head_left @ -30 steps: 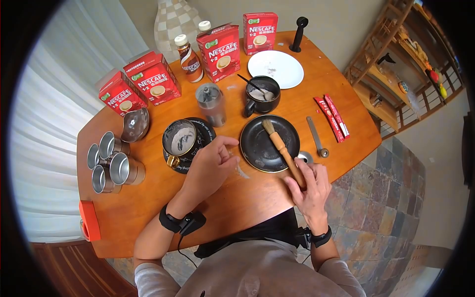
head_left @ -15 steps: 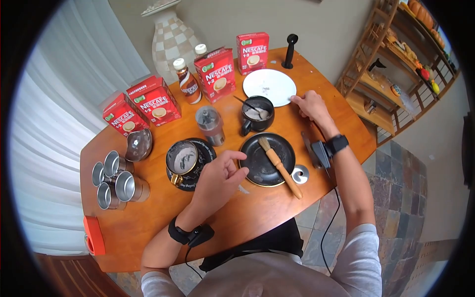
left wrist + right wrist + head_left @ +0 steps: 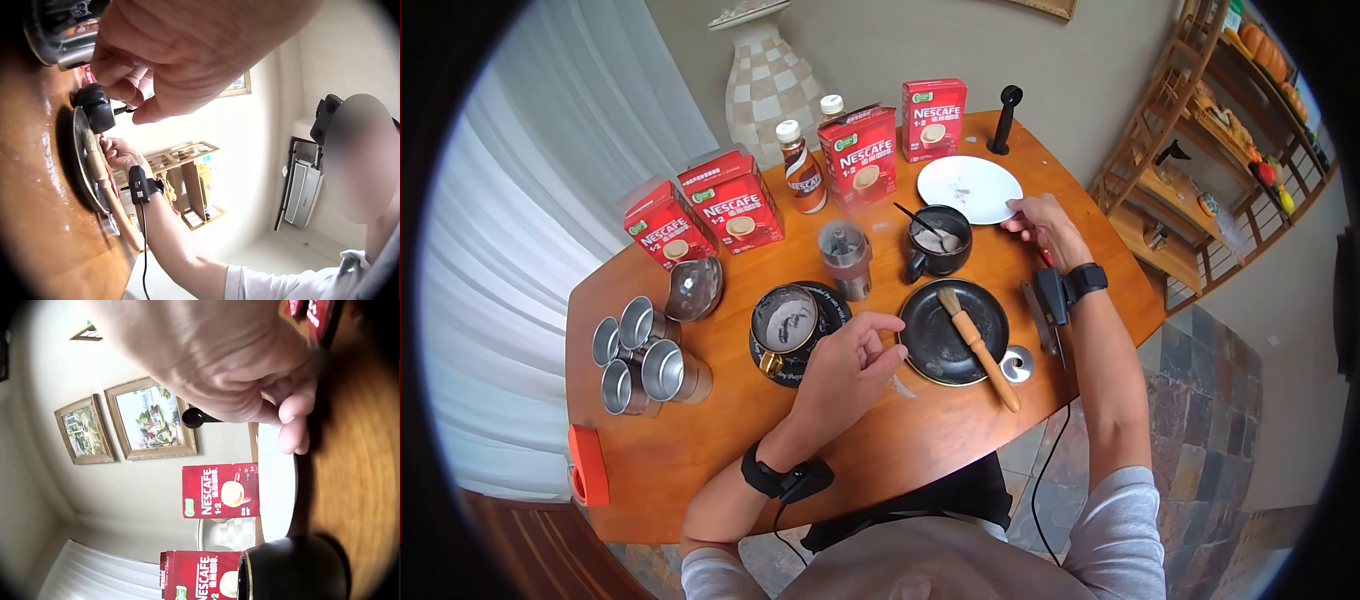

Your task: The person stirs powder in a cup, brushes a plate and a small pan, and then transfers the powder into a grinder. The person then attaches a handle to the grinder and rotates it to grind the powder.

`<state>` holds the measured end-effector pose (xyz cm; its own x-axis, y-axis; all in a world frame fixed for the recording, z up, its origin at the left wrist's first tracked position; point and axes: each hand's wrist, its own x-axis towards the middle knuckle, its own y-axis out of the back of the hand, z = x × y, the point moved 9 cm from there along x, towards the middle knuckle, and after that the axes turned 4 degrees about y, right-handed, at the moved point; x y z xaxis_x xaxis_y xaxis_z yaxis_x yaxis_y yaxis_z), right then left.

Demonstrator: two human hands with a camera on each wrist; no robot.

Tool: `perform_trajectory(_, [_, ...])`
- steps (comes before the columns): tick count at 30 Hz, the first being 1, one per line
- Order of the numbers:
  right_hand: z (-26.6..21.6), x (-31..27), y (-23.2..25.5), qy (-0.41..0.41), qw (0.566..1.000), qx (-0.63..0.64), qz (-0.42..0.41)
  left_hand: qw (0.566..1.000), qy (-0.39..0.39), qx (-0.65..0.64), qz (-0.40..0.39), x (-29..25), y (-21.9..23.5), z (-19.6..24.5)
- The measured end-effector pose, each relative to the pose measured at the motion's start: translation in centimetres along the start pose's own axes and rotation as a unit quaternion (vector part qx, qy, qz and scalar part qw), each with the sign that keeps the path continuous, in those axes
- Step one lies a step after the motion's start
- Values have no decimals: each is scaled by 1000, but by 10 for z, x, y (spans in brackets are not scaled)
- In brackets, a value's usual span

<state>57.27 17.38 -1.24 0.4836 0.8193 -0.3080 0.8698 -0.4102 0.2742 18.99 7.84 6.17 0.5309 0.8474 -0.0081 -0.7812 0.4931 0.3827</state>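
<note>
The grip of the right hand [image 3: 1050, 228] is narrow: thumb and fingers pinch the near right rim of the white plate [image 3: 992, 184], which lies on the surface [image 3: 900, 440] with a few greyish traces near its middle. The left hand [image 3: 840, 375] holds nothing; its fingers are loosely bent, beside the left edge of the black plate [image 3: 925, 345]. The brush [image 3: 985, 358] lies across that plate, its bristles inside and its handle reaching past the rim, near a metal disc [image 3: 1021, 372].

The black mug [image 3: 945, 262], with a spoon [image 3: 948, 241] in it, stands close to the white plate. Farther left are the grinder [image 3: 846, 262], a gold-handled cup [image 3: 787, 318] on its dark saucer, and 4 metal cups [image 3: 672, 372]. Behind stand 4 red boxes [image 3: 862, 165].

The step in hand looks like taking hold of the white plate, perhaps to shift or lift it. The next move would call for a firm rim hold and a level plate, so the traces do not slide off, and for room beside the black mug, since its upright spoon handle could be knocked.
</note>
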Motion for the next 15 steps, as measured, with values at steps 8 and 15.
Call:
perform_trajectory(8, [1, -32, 54, 48, 997, 29, 55, 1000, -4, -31, 1, -1, -2, 2])
perform_trajectory(15, [-35, -119, 96, 120, 991, 6, 58, 988, 47, -146, -18, -3, -5, 7])
